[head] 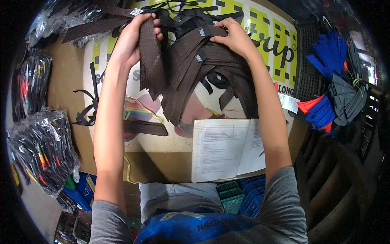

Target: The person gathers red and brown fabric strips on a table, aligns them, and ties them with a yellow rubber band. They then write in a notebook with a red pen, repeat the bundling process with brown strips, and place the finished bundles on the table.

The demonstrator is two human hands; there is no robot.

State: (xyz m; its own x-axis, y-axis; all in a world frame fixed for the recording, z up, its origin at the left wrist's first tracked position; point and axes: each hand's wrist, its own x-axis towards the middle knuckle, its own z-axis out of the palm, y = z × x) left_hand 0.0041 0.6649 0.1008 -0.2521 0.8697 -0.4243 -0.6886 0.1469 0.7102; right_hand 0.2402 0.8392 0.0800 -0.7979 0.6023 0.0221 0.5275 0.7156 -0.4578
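My left hand (131, 39) is closed around a bundle of dark brown woven straps (150, 58), whose cut ends hang down towards me. Beside it lies a larger pile of brown strap bundles (186, 67), fanned out, with black bands and small white labels round some of them. My right hand (236, 36) touches the upper edge of this pile near a black band (203, 32), thumb and fingers apart; whether it pinches a strap cannot be told. Behind both hands lie tangled black straps (195, 15). A short brown bundle (146, 128) rests nearer to me.
An open notebook (219, 146) with writing lies at the table's near edge. Plastic-wrapped bundles (42, 149) stand at the left. On the right are a black crate (309, 61) and blue (329, 52), red and grey strap bundles (349, 97). Yellow string (127, 167) hangs over the edge.
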